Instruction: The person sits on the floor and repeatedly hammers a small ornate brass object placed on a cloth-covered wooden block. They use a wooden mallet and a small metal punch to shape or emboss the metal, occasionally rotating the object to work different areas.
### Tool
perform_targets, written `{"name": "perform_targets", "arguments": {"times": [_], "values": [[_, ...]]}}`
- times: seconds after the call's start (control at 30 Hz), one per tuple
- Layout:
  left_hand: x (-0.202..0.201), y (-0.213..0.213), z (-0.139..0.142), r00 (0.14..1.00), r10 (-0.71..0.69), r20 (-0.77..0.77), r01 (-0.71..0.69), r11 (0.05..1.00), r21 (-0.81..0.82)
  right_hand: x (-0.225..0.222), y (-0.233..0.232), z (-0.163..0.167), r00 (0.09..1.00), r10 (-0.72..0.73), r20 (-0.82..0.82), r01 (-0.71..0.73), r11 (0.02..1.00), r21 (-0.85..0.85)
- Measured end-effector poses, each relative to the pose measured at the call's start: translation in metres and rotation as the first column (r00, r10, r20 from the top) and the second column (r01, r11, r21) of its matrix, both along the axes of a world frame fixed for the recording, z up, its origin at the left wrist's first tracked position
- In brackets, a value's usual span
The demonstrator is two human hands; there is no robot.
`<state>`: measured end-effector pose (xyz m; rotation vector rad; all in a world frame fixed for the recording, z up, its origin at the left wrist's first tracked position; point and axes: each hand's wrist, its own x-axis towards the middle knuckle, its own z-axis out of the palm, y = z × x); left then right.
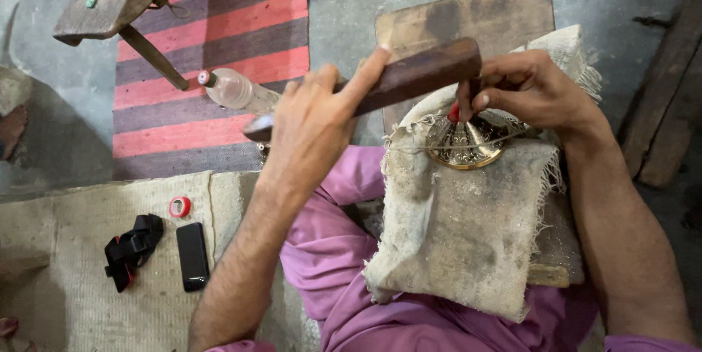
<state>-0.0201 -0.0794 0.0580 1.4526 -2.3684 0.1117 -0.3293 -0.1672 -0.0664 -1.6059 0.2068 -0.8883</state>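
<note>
My left hand [311, 114] grips the dark wooden block mallet [409, 78], raised above my right hand [530, 89], whose fingertips pinch a thin red-tipped punch [459, 107], probably steel, onto the round pierced brass dish [468, 144] under them. A skewed blow could hit those fingertips or dent the brass.

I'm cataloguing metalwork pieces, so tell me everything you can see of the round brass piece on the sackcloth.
The round brass piece looks like a small dish or lid of yellow metal with a smooth rim and dense engraved or pierced patterning inside. It lies on a burlap pad, with a thin cord crossing over it. The right hand holds a small tool against its top; the left hand holds a wooden mallet above.
</note>
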Motion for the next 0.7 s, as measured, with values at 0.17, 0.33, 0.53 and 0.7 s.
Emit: {"name": "perform_targets", "arguments": {"times": [0.17, 0.33, 0.53, 0.7], "values": [[-0.005, 0.001, 0.000, 0.993, 0.038, 0.109, -0.035, 0.999, -0.028, -0.001, 0.005, -0.001, 0.998, -0.052, -0.017, 0.052, 0.998, 0.018], [0.002, 0.002, -0.007, 0.987, 0.095, 0.131, -0.101, 0.994, 0.037, -0.005, 0.011, -0.006, 0.963, -0.264, -0.061, 0.268, 0.961, 0.063], [0.038, 0.031, -0.043, 0.868, -0.054, -0.493, 0.261, 0.895, 0.361, -0.007, 0.008, -0.013, 0.742, -0.638, 0.206, 0.540, 0.751, 0.381], [0.058, 0.069, -0.076, 0.933, 0.028, -0.359, 0.255, 0.655, 0.711, -0.005, 0.005, -0.015, 0.710, -0.666, 0.229, 0.595, 0.742, 0.310]]}}
